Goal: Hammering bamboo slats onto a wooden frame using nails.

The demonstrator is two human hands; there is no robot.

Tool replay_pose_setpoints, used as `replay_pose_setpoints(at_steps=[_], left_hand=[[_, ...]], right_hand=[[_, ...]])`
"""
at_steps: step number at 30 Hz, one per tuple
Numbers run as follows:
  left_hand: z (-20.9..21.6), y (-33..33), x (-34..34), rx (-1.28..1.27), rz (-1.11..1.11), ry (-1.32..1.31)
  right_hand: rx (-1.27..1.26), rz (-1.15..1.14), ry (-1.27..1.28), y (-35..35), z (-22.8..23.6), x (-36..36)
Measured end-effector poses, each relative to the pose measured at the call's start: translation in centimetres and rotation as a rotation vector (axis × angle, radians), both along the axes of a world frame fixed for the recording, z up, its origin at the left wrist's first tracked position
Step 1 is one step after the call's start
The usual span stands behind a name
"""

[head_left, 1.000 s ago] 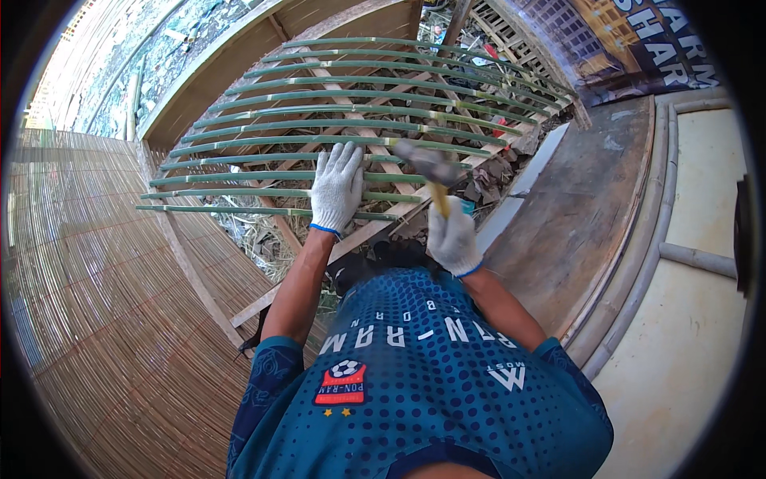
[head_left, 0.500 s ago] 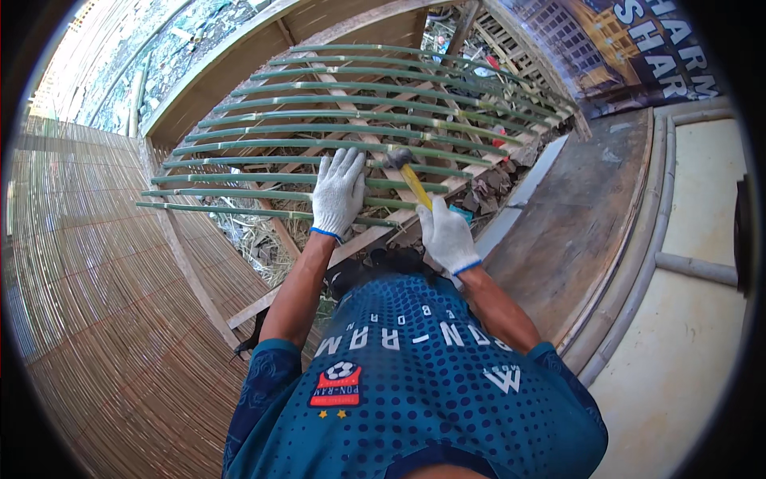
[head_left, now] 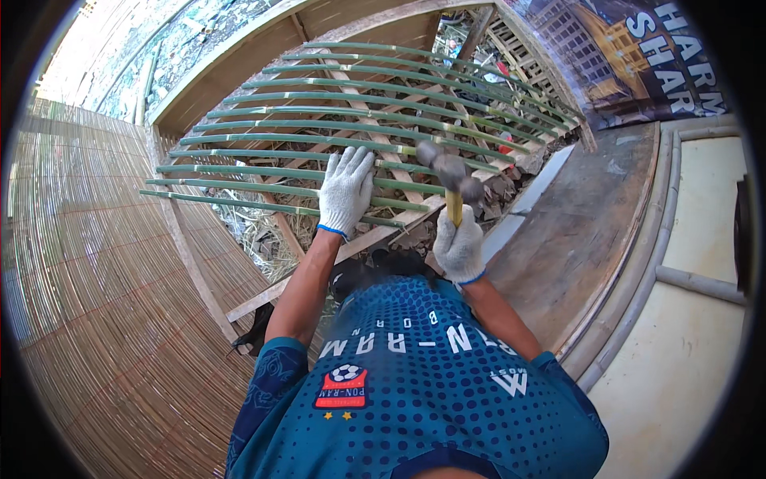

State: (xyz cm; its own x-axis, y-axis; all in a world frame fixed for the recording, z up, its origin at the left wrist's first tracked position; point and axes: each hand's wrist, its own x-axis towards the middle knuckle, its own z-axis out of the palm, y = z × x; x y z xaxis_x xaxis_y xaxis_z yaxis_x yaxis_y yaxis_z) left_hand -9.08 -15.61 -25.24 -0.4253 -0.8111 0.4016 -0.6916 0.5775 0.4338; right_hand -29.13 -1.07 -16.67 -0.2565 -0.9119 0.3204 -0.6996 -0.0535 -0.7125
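Several green bamboo strips (head_left: 279, 172) lie side by side across a wooden frame (head_left: 375, 234). My left hand (head_left: 346, 188), in a white knit glove with a blue cuff, rests flat on the nearer strips with its fingers stretched out. My right hand (head_left: 460, 246), gloved the same way, is closed around the yellow handle of a hammer (head_left: 454, 209). The hammer's dark head is raised over the right ends of the strips and smeared by motion. Whether a nail stands under it, I cannot tell.
A woven slat panel (head_left: 104, 295) spreads along the left. On the right lie a brown wooden board (head_left: 578, 215) and bamboo poles (head_left: 666, 199). A printed banner (head_left: 618, 64) hangs at the far right. Rubble and straw (head_left: 263, 239) show below the strips.
The hammer has come up off the strips toward me, its head now upright above the handle. My right hand has shifted slightly right and nearer. My left hand stays on the strips.
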Motion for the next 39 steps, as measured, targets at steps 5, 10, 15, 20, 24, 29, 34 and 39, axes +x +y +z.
replay_pose_setpoints(at_steps=[5, 10, 15, 20, 24, 29, 34, 39], left_hand=[[-0.5, 0.1, 0.3, -0.001, -0.010, -0.013], [-0.1, 0.1, 0.4, -0.017, 0.002, -0.003], [-0.2, 0.2, 0.3, -0.021, 0.018, 0.018], [-0.2, -0.1, 0.1, -0.014, 0.021, 0.012], [-0.4, 0.1, 0.5, -0.035, 0.020, -0.016], [0.2, -0.1, 0.6, -0.033, 0.006, -0.005], [-0.2, -0.4, 0.5, -0.051, -0.014, 0.012], [-0.6, -0.1, 1.0, 0.038, -0.024, -0.024]], right_hand=[[0.455, -0.007, 0.290, -0.6, -3.6, -0.8], [-0.054, 0.001, 0.011, -0.4, 0.0, 0.3], [0.413, 0.031, 0.304, -0.9, -3.3, -0.3], [0.074, 0.003, 0.000, -0.3, -0.8, 0.6], [0.448, 0.029, 0.309, -0.9, -3.6, -0.2], [0.346, 0.013, 0.189, -0.8, -2.8, 0.9], [0.460, 0.051, 0.192, -1.5, -3.2, -0.8], [0.512, -0.173, -0.243, 2.8, -2.0, -0.7]])
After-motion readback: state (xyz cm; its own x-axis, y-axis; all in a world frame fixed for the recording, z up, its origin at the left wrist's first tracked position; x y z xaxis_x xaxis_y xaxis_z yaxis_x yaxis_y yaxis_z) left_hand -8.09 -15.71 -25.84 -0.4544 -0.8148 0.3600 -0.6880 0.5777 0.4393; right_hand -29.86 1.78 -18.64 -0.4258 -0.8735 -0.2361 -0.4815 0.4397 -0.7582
